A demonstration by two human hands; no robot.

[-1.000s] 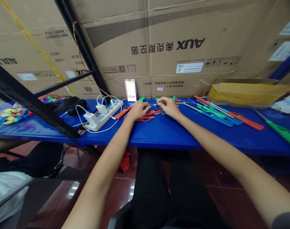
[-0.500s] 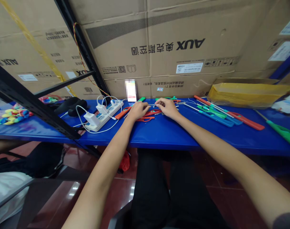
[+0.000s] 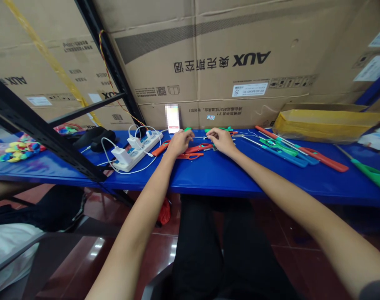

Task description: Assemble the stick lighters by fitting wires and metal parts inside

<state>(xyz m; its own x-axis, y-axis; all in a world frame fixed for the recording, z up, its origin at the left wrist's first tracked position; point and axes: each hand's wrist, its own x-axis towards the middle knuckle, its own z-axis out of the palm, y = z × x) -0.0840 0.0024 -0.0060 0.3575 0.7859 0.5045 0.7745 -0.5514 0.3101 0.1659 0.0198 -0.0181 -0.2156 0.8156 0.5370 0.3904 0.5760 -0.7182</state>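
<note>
Near the back of the blue table [image 3: 221, 175], my left hand [image 3: 181, 142] is closed, its fingertips at one end of a thin metal rod [image 3: 199, 137]. Facing it, my right hand [image 3: 220, 139] is pinched at the rod's other end. Small parts at the fingertips are too small to tell. Below and between the hands lie an orange lighter-like handle [image 3: 199, 148] and an orange piece with a loop [image 3: 190, 156]. Green pieces [image 3: 221, 129] lie behind my right hand. To the right are blue handles [image 3: 281, 155] and an orange handle [image 3: 325, 159] with metal rods.
A lit phone [image 3: 173, 118] leans on a big cardboard box [image 3: 208, 83]. A white power strip [image 3: 136, 154] with chargers and cables lies left, by a black shelf post [image 3: 74, 154]. Yellow packaging [image 3: 327, 125] stands back right; a green-handled tool [image 3: 372, 173] lies far right. A person's dark clothing [image 3: 58, 204] shows left.
My left hand's fingers have lifted and spread slightly around the rod's end. My right hand has barely moved. The whole view has shifted slightly.
</note>
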